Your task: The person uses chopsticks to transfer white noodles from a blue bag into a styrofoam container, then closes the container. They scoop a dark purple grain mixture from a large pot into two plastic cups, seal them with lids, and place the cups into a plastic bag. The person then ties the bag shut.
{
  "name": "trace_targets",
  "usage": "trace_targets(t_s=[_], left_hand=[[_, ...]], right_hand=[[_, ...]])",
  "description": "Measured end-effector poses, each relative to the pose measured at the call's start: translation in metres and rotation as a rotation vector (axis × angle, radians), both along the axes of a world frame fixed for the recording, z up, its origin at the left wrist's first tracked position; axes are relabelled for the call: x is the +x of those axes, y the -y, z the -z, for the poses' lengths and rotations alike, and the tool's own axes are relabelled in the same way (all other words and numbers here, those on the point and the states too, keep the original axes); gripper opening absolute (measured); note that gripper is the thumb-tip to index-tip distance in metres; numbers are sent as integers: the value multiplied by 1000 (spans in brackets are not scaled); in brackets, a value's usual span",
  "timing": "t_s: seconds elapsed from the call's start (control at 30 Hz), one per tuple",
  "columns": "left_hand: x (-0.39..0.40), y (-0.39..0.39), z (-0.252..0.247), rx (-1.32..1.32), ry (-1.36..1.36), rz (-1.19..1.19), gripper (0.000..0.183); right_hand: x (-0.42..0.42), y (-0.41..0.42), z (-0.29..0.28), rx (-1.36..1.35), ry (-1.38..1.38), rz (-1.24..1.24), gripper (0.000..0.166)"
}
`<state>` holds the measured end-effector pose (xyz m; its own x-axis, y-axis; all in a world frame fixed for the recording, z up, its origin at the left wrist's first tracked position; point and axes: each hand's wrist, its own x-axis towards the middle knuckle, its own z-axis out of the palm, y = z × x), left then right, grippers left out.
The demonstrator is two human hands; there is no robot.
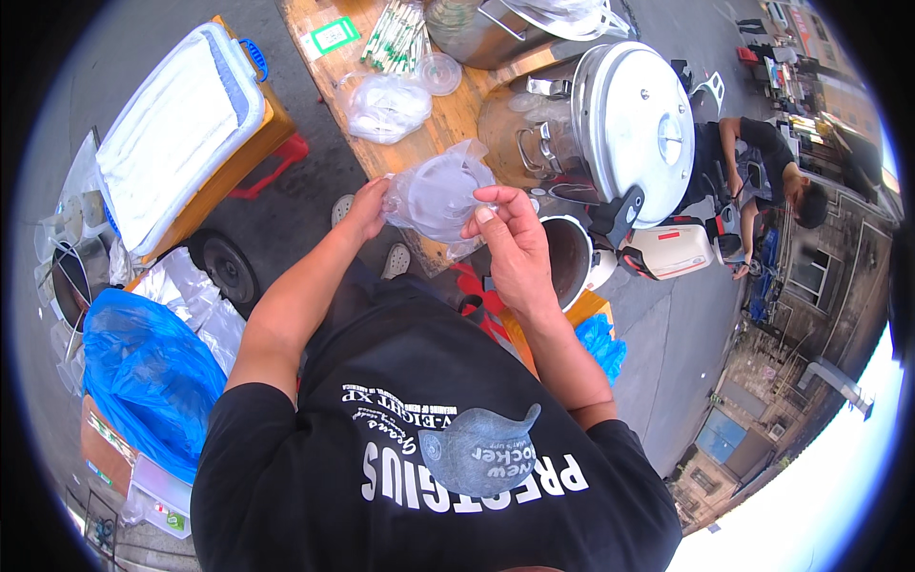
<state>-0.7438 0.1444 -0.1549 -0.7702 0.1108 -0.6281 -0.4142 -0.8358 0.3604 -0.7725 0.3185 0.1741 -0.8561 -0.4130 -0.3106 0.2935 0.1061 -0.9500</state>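
Observation:
My left hand (370,207) grips the left edge of a clear plastic bag (450,157), which holds a round, pale container or stack of lids (437,187). At the bag's right side is my right hand (516,247), thumb and forefinger pinched together on what looks like the plastic. Both hands are above the near corner of a wooden table (444,123). Farther up on it lie a knotted white plastic bag (387,107), a round clear lid (438,74) and a bundle of wrapped sticks with green ends (397,36).
A large steel pot (525,132) with a hinged lid (643,132) stands right of my hands, near an open cylindrical vessel (566,261). At left are a covered plastic box (179,129) and a blue plastic bag (150,365). A person (765,154) is beside a scooter at right.

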Motion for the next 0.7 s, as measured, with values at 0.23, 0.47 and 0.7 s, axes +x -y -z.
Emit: trace_targets(t_s=[0.23,0.47,0.7], left_hand=[[-5,4,-20,-66,79,241,37],[8,11,-39,-497,197,361,40],[22,5,-36,-1311,-70,409,32]], right_hand=[[8,1,69,73,168,69,20],[22,0,113,105,211,44,24],[6,-29,121,589,-89,-71,37]])
